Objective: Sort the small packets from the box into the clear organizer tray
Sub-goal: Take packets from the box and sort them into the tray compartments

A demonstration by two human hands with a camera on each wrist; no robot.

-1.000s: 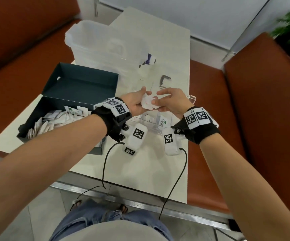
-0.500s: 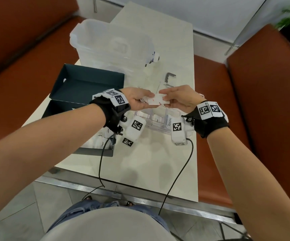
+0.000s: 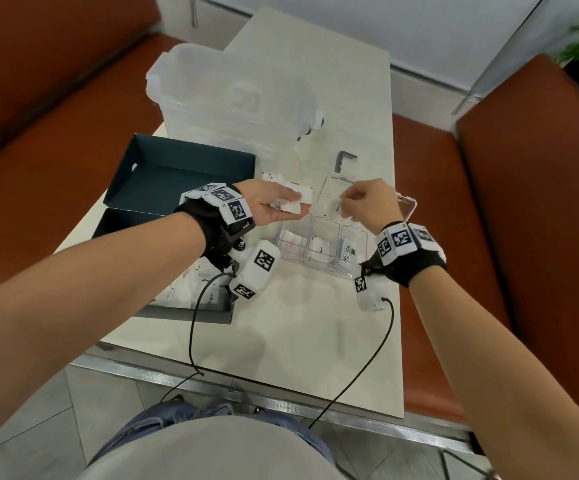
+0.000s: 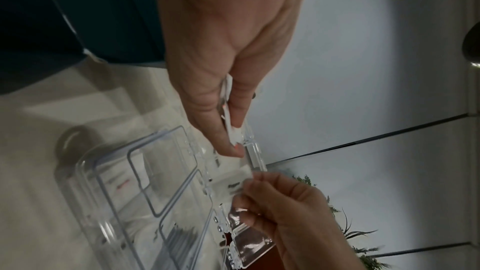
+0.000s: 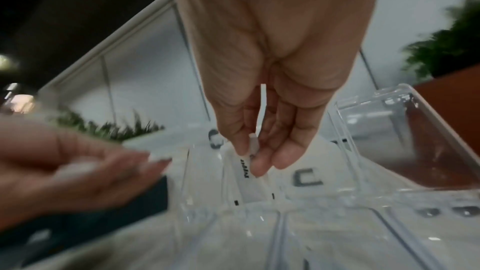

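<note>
The right hand (image 3: 367, 202) pinches one white packet (image 5: 250, 169) between thumb and fingertips, right over the middle of the clear tray (image 3: 319, 258). The left hand (image 3: 274, 204) curls round a small bunch of packets (image 3: 296, 199), held above the tray's left end. The two hands are near but apart. Some packets stand in the tray's front slots. More lie in the dark box (image 3: 177, 174), just left of the tray on the table (image 3: 316, 323).
</note>
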